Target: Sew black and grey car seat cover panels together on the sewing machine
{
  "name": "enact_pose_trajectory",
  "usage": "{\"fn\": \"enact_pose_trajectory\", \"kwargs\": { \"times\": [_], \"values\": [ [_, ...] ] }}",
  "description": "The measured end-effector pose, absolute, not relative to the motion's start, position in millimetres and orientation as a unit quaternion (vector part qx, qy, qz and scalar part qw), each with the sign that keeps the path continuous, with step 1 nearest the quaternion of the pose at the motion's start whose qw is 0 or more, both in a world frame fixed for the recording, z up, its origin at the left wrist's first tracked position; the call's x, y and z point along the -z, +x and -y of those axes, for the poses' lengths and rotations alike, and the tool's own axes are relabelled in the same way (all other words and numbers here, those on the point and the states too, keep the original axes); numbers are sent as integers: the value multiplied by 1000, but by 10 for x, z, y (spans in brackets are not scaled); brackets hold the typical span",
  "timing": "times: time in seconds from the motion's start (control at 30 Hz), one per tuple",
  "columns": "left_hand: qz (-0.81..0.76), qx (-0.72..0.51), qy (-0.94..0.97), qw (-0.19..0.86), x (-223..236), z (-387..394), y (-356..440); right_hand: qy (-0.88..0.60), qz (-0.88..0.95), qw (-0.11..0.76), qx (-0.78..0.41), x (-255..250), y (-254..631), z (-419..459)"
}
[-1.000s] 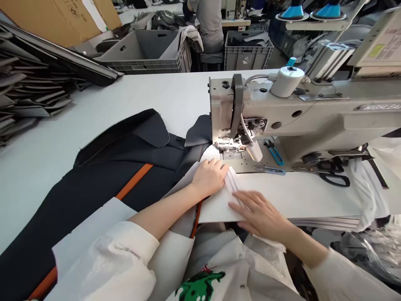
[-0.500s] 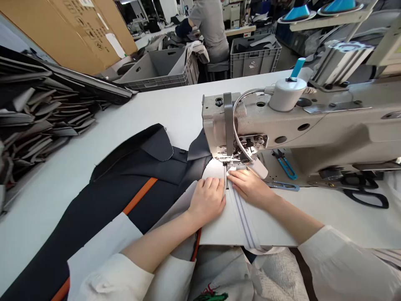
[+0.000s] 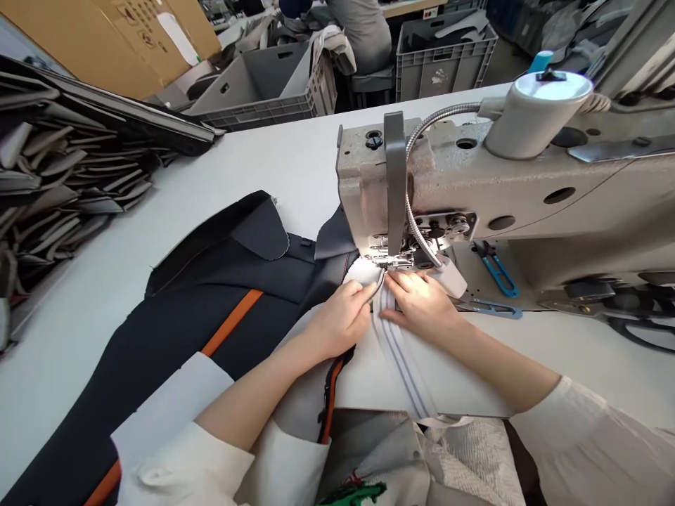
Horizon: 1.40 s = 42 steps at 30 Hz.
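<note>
My left hand is closed in a pinch on the edge of the light grey fabric piece, just in front of the sewing machine's needle area. My right hand grips a white strip with thin dark stripes, fingertips close to the presser foot and thumb lower on the strip. From there the strip runs down over the table's front edge. To the left spreads a dark fabric piece with an orange band; the fabric directly under my fingers is partly hidden.
Blue thread snips and a second pair of snips lie right of the needle. Black-handled scissors are farther right. Stacked fabric pieces stand at left. Behind the table are grey crates and a seated person.
My right hand has come up from the table's front to the presser foot and onto the strip. My left hand has gone from lying on the fabric to pinching its edge.
</note>
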<state>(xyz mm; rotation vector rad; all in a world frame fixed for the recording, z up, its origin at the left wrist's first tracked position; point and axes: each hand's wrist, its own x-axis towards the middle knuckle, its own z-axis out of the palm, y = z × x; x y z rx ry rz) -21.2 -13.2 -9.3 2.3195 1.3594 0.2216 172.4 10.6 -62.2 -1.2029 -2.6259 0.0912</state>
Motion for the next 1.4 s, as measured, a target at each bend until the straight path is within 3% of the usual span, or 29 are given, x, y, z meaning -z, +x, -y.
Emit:
{"fn": "enact_pose_trajectory", "kwargs": {
  "times": [0.13,0.23,0.33,0.6,1.0,1.4],
  "values": [
    [-498,63,856,123,52,202,-32,-397,901,173,-42,692,1760,-103],
    [-499,93,857,91,35,218,27,-411,884,215,-59,676,1873,-123],
    [-502,89,858,65,49,226,28,-415,877,232,-62,646,1942,-164],
    [-517,56,854,12,164,303,47,-380,906,167,-83,622,1867,-202],
    [-499,42,863,71,91,226,-18,-381,899,210,-50,672,1720,-308],
    [-490,-13,870,-48,269,53,33,-389,880,264,-70,735,1773,-230]
  ]
}}
